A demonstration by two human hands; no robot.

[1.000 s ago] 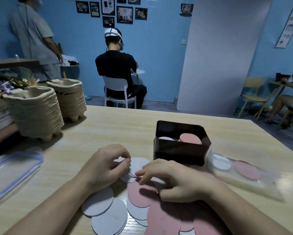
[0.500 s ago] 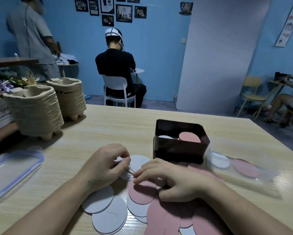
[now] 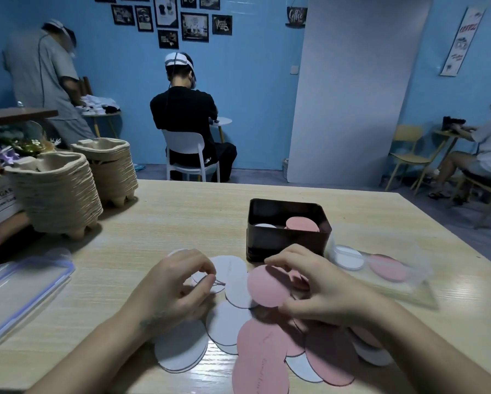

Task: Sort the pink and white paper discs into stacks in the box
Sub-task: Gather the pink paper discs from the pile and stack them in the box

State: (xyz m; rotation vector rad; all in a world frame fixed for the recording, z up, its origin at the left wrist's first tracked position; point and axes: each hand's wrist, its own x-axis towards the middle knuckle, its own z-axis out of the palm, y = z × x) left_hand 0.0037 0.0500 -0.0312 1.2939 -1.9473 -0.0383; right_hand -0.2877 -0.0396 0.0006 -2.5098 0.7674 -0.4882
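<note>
Table [image 3: 181,223], right hand [image 3: 321,291] pinches pink disc [image 3: 267,285]; left hand [image 3: 173,288], white disc [image 3: 218,288]

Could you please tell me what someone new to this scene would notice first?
The eye goes first to the heap of pink and white discs spread across the near edge of the table, where the right hand holds a pink disc and the left hand pinches a white disc. Just behind them stands the dark box, with a pink stack beside a white stack inside.

bare forearms lead to a bare left hand [image 3: 173,285] and right hand [image 3: 322,290].
</note>
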